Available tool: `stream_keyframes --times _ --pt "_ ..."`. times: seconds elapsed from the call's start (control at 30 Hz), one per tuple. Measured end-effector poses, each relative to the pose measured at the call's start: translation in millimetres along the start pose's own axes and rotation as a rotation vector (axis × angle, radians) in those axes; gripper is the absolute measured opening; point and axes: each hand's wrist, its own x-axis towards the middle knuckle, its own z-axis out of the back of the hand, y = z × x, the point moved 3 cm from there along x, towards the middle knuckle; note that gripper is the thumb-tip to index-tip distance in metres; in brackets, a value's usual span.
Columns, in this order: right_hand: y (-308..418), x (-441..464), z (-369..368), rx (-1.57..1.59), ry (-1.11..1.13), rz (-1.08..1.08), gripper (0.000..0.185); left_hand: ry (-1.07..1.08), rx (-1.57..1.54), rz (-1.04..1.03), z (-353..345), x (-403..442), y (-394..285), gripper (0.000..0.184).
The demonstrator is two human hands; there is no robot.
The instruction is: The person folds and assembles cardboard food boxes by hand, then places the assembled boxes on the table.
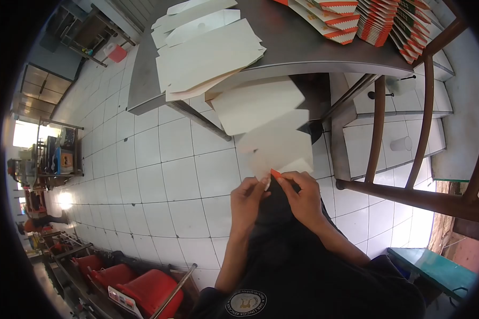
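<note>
Pointing toward table, long axis unclear: pale card extends beyond grip; left hand, right hand pinching near edge.

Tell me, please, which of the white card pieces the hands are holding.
The nearest card piece, held by left hand and right hand; the white pile on the table and the card by its edge are untouched.
</note>
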Motion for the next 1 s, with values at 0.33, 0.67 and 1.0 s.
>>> stream_keyframes --times 0.33,0.67,1.0 --pt "-21 1 2 0.099 0.114 -0.122 0.010 -0.035 0.008 -0.150 -14 -5 7 0.019" --pt "-7 0 -2 -0.144 0.014 0.211 0.002 -0.210 0.074 -0.312 -24 -12 17 0.018" --pt "-15 1 2 0.319 0.207 -0.183 0.015 -0.154 0.152 -0.410 -28 -13 7 0.016"
